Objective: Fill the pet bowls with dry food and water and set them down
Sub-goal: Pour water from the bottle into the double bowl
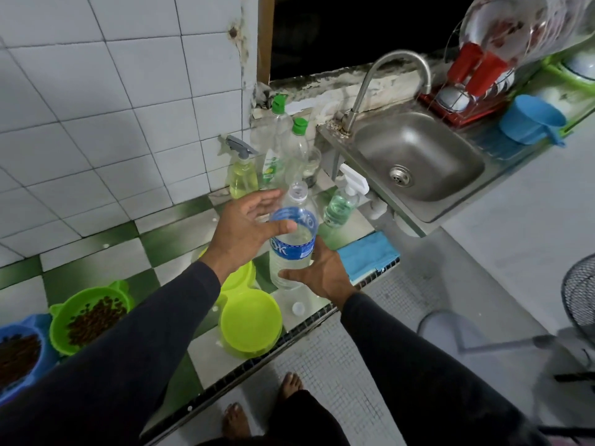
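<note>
A clear water bottle with a blue label stands on the green-and-white tiled counter, about half full. My right hand grips its lower part, thumb across the front. My left hand is spread beside the bottle's shoulder, its thumb touching the bottle. A loose white cap lies on the counter below. An empty lime bowl sits near the counter edge, and a second lime bowl is partly hidden by my left arm. A green bowl and a blue bowl at the left hold kibble.
Behind the bottle stand a spray bottle, two green-capped bottles and a pump dispenser. A folded blue cloth lies to the right. The steel sink with its faucet, a dish rack and a blue scoop are further right.
</note>
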Tool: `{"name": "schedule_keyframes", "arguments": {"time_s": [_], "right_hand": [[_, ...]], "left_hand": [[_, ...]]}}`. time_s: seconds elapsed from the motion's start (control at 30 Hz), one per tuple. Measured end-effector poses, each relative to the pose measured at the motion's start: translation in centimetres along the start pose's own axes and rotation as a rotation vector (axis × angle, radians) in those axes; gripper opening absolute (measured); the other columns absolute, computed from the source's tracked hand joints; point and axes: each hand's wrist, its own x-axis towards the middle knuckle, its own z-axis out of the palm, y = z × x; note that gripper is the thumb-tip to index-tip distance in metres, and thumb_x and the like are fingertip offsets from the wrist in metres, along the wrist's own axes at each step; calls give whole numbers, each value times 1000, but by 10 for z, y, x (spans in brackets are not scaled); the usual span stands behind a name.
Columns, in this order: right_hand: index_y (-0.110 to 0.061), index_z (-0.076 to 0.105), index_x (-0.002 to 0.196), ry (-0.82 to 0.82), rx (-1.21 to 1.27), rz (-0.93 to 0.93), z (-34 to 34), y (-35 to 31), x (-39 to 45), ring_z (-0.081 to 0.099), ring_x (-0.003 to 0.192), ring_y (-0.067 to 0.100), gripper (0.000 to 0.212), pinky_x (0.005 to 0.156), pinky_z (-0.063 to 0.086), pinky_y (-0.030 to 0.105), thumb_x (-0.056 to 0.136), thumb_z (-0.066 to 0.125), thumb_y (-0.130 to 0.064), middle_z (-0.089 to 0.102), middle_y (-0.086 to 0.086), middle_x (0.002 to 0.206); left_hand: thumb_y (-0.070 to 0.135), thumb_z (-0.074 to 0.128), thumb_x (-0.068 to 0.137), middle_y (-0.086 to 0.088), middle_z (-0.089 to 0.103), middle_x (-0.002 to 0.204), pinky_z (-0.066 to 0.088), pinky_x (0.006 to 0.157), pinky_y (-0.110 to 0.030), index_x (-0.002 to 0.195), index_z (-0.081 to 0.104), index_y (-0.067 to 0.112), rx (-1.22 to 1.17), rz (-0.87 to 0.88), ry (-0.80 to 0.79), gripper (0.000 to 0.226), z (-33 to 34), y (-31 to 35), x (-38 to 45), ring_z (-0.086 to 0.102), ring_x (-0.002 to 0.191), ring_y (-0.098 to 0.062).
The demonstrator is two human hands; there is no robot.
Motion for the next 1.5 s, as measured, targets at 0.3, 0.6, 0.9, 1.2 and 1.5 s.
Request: {"name": "schedule_keyframes", "arguments": {"time_s": [0.3, 0.6, 0.9, 1.2, 1.5], "right_hand": [[-21, 51, 134, -45, 78, 27, 11, 12, 6, 63, 96, -6, 89, 83, 49, 7, 59, 99, -24, 64, -18, 110], [-5, 46, 134, -45, 269, 59, 17, 29, 2, 67, 86, -11, 80, 70, 56, 16, 67, 83, 19, 64, 6, 114], [-14, 51, 136, -53, 106, 62, 13, 35, 0, 68, 113, 22, 85, 95, 58, 44, 62, 92, -17, 68, 9, 125], [-10, 65, 125, -162, -327, 259, 14, 59, -11, 65, 105, 25, 52, 92, 53, 30, 80, 85, -27, 66, 11, 121], [-22, 59, 134, -281, -426, 189, 46, 81, -32, 50, 115, 25, 55, 100, 44, 34, 84, 80, -32, 42, 6, 130]], "left_hand": [[30, 95, 55, 8, 73, 122, 59, 97, -42, 125, 70, 16, 106, 1, -30, 75, 6, -7, -1, 67, 116, -7], [18, 97, 60, 6, 73, 123, 60, 95, -38, 124, 70, 16, 109, -26, -16, 69, 9, -25, -11, 65, 119, -9], [15, 95, 68, 7, 70, 128, 58, 96, -28, 128, 67, 19, 126, -2, -63, 66, 16, -28, -13, 63, 122, -6], [9, 91, 71, 3, 68, 131, 56, 101, -33, 131, 63, 15, 89, -6, -99, 66, 18, -31, -12, 62, 124, -8], [9, 91, 72, 7, 66, 134, 55, 102, -37, 133, 61, 15, 67, -19, -110, 67, 16, -36, -13, 60, 127, -7]]}}
